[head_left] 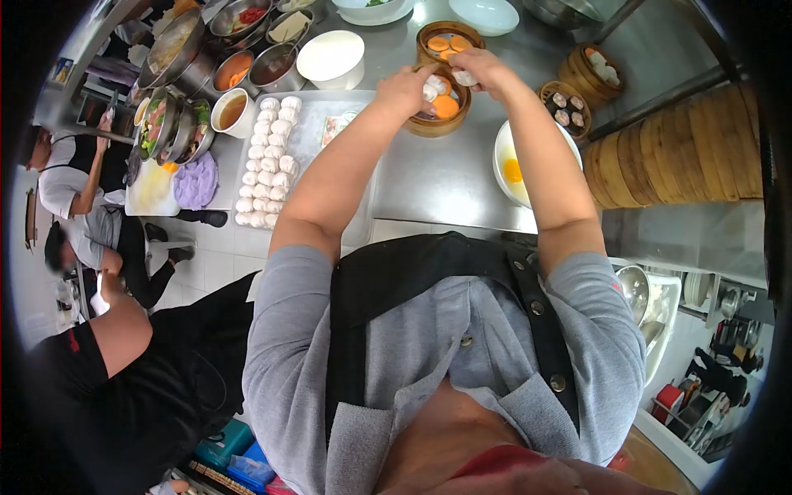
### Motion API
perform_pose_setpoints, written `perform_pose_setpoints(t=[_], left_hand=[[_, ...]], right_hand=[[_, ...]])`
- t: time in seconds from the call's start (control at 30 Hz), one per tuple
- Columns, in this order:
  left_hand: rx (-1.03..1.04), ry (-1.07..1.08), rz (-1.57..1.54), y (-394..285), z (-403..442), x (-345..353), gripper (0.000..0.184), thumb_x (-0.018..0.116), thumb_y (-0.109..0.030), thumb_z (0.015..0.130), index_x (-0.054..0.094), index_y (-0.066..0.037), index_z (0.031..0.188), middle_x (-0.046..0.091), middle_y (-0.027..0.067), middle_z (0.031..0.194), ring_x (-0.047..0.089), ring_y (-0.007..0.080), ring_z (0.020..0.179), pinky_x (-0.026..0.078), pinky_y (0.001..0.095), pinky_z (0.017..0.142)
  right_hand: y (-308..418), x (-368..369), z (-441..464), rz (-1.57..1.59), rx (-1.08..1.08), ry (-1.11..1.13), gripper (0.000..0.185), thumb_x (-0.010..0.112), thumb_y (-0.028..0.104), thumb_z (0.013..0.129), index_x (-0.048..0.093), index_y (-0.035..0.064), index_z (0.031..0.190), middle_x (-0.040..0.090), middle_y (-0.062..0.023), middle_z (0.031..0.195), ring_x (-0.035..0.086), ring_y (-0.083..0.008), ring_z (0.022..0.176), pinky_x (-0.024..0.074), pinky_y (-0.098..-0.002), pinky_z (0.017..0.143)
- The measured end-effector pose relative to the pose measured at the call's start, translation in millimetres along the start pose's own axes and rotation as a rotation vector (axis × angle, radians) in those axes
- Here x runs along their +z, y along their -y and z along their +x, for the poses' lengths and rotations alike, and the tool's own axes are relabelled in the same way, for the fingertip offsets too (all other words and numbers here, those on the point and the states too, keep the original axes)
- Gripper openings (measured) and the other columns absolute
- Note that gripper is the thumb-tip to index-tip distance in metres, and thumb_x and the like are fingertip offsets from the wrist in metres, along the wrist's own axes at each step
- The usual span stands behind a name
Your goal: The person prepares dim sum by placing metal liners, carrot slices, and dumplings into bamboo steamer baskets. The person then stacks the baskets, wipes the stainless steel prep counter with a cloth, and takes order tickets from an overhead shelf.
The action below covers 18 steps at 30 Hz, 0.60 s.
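Far in front of me, a round bamboo steamer (437, 129) holds orange slices (446, 107), one on each visible spot. My left hand (403, 92) curls over its left side, its fingers and thumb around a white pleated bun (435, 86) low in the steamer. Over the right rim, my right hand (484, 73) pinches another white bun (464, 78). Just behind stands a second bamboo steamer (450, 27) with several orange slices in it. To the left, a tray (326, 103) carries rows of white pleated buns (268, 157).
A white bowl with egg yolk (513, 171) sits under my right forearm. Stacked bamboo steamers (668, 157) line the right side, near a small steamer of dark-topped dumplings (565, 107). A white tub (330, 59) and metal bowls stand at back left. Co-workers (82, 165) are at left.
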State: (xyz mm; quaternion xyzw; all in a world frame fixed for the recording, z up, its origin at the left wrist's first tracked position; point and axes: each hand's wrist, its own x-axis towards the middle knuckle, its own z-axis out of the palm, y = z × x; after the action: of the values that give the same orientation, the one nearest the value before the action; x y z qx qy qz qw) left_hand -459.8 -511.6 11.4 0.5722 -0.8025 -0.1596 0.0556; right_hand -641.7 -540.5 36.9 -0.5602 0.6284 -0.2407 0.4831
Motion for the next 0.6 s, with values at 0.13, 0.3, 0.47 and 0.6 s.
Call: perform_pose_setpoints(t=[0.13, 0.3, 0.47, 0.6], left_hand=[[0.104, 0.091, -0.031, 17, 17, 7, 0.078, 0.078, -0.023, 0.068, 0.041, -0.031, 0.137, 0.053, 0.0076, 0.125, 0.055, 0.0285, 0.113, 0.046, 0.0405, 0.090], [0.104, 0.178, -0.033, 12, 15, -7, 0.071, 0.074, -0.012, 0.072, 0.044, -0.026, 0.135, 0.055, 0.0085, 0.126, 0.054, 0.0282, 0.114, 0.046, 0.0389, 0.091], [0.089, 0.172, -0.011, 7, 8, -13, 0.069, 0.072, -0.012, 0.073, 0.044, -0.025, 0.134, 0.058, 0.0073, 0.122, 0.055, 0.0261, 0.112, 0.047, 0.0382, 0.089], [0.104, 0.170, 0.019, 11, 15, -7, 0.070, 0.073, -0.013, 0.072, 0.045, -0.025, 0.134, 0.058, 0.0072, 0.123, 0.055, 0.0261, 0.113, 0.047, 0.0378, 0.090]], right_hand=[[-27, -4, -7, 0.460, -0.069, 0.240, 0.022, 0.069, 0.019, 0.078, 0.063, 0.0031, 0.093, 0.062, -0.0035, 0.081, 0.058, -0.0140, 0.069, 0.0491, -0.0267, 0.063], [-23, 19, -17, -0.105, -0.101, 0.116, 0.025, 0.072, 0.017, 0.076, 0.062, 0.0009, 0.092, 0.064, -0.0083, 0.080, 0.063, -0.0167, 0.072, 0.0513, -0.0305, 0.066], [-14, 37, -23, -0.405, -0.069, -0.263, 0.032, 0.067, 0.026, 0.081, 0.059, 0.0001, 0.097, 0.066, -0.0178, 0.088, 0.066, -0.0274, 0.084, 0.0517, -0.0372, 0.074], [-6, 52, -30, -0.782, -0.091, -0.349, 0.033, 0.056, 0.032, 0.088, 0.059, 0.0014, 0.100, 0.066, -0.0196, 0.097, 0.063, -0.0351, 0.093, 0.0494, -0.0434, 0.082]])
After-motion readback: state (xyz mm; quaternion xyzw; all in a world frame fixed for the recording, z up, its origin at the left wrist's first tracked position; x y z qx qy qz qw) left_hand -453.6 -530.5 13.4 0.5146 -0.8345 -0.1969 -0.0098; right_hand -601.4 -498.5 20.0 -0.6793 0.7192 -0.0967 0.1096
